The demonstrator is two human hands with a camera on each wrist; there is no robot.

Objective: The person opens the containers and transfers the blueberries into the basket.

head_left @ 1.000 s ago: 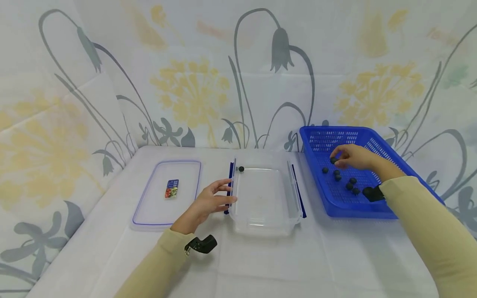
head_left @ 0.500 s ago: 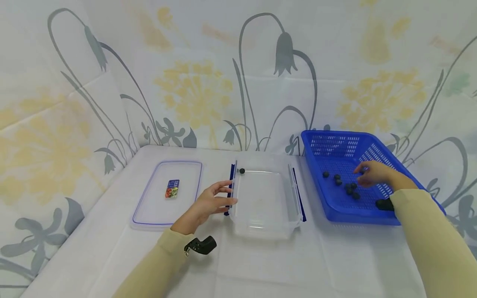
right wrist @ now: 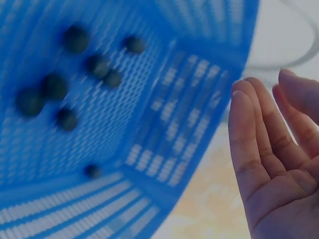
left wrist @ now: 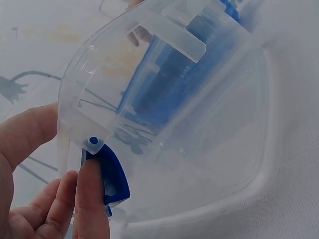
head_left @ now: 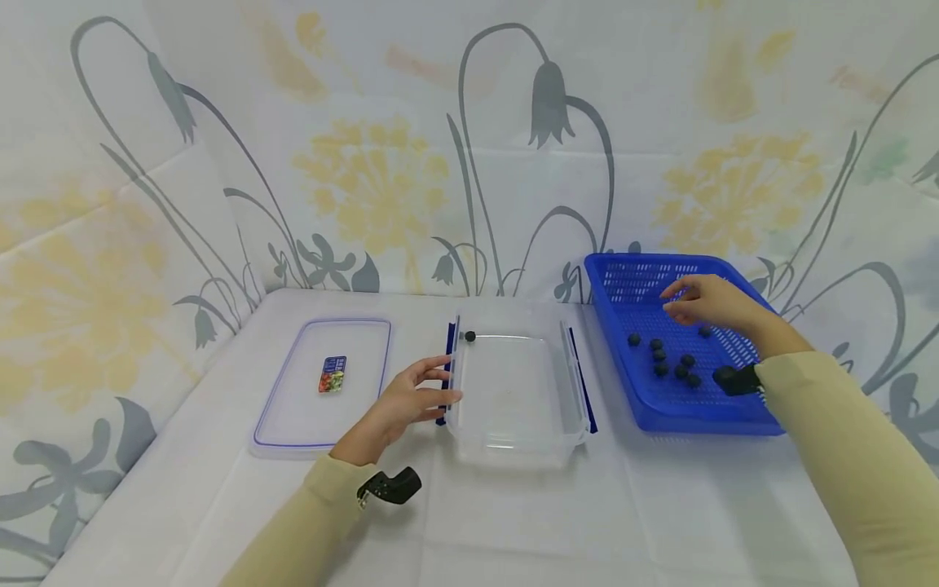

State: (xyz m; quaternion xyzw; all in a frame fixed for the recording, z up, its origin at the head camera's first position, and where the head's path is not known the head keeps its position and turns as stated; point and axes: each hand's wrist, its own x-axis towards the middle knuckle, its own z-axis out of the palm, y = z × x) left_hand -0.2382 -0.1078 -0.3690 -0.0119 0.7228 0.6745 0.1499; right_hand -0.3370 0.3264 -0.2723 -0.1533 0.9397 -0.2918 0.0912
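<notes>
My left hand [head_left: 407, 399] holds the left side of a clear plastic container [head_left: 506, 444]. In the left wrist view, its fingers touch a blue latch [left wrist: 117, 179] hanging below the rim, and the thumb lies at the wall. One small dark ball [head_left: 470, 336] sits in the container's far left corner. Above a blue basket [head_left: 704, 420] my right hand [head_left: 711, 306] hovers with nothing between its fingers. Several small dark balls [right wrist: 55, 87] lie on the basket floor; a single ball [head_left: 705, 331] rests apart beneath the hand.
A clear lid [head_left: 293, 424] with a blue seal and a colourful label [head_left: 332, 374] lies flat left of the container. White cloth [head_left: 513, 522] covers the table. A flower-patterned curtain [head_left: 367, 73] hangs behind.
My right hand carried a pinched dark ball rightward in the basket and let go of it, then rose away to the left. The left hand has stayed at the container.
</notes>
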